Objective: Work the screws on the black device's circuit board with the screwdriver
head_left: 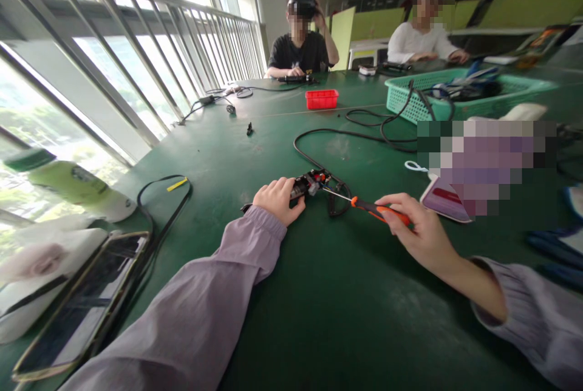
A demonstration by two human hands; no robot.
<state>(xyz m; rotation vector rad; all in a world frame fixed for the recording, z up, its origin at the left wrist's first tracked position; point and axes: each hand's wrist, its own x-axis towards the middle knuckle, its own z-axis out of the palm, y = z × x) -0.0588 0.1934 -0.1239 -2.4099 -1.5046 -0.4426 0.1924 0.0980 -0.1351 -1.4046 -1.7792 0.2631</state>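
My left hand (279,201) is closed around a slim black corded device (299,187), pressing it to the green table. At its right end the casing is open, with small red, grey and blue parts showing. In my right hand (418,226) is an orange-and-black screwdriver (381,211), held by the handle between thumb and fingers. Its thin shaft points left, the tip at the exposed parts; whether it touches them I cannot tell. A loose black casing piece (337,204) lies just right of the device, beside its black cable (319,131).
A red tray (322,99) and a turquoise basket (403,102) of tools stand farther back. On the left are a phone (86,306), a bottle (73,184) and a black strap (189,187). Another phone (449,200) lies right. Two people sit across the table (319,318).
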